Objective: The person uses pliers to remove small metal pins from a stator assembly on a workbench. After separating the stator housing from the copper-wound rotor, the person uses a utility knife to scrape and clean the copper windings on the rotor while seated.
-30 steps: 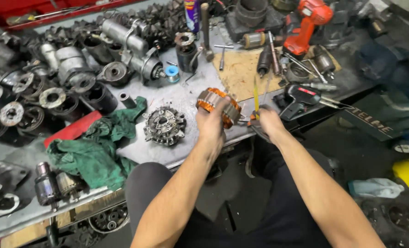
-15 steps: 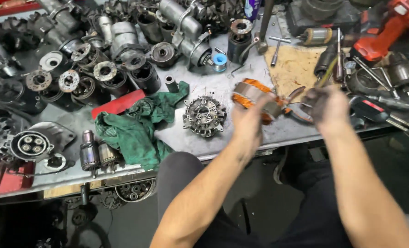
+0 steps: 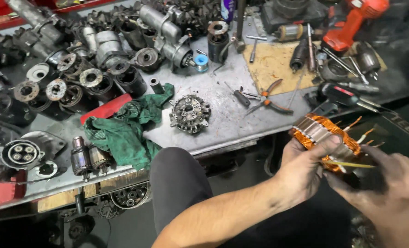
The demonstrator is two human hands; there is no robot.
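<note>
My left hand point(image 3: 305, 170) grips a round stator ring point(image 3: 326, 138) with orange copper windings and loose wire ends, held over my lap off the bench's front edge. My right hand point(image 3: 383, 183) is on the ring's right side, its fingers closed on the windings near a thin yellow wire point(image 3: 351, 164). On the grey metal bench point(image 3: 222, 124), a grey alternator end housing point(image 3: 190, 113) lies to the left of the hands, and orange-handled pliers point(image 3: 268, 98) lie just behind them.
A crumpled green rag point(image 3: 121, 131) lies on the bench at left beside a red flat piece point(image 3: 105, 109). Several starter and alternator parts point(image 3: 98, 59) crowd the back left. A red cordless drill point(image 3: 351, 25) and screwdrivers point(image 3: 351, 89) lie at the back right. My knee point(image 3: 177, 179) is under the bench edge.
Both hands have brought the copper-wound ring off the bench, down and to the right over my lap. The view has shifted, so the bench sits further left.
</note>
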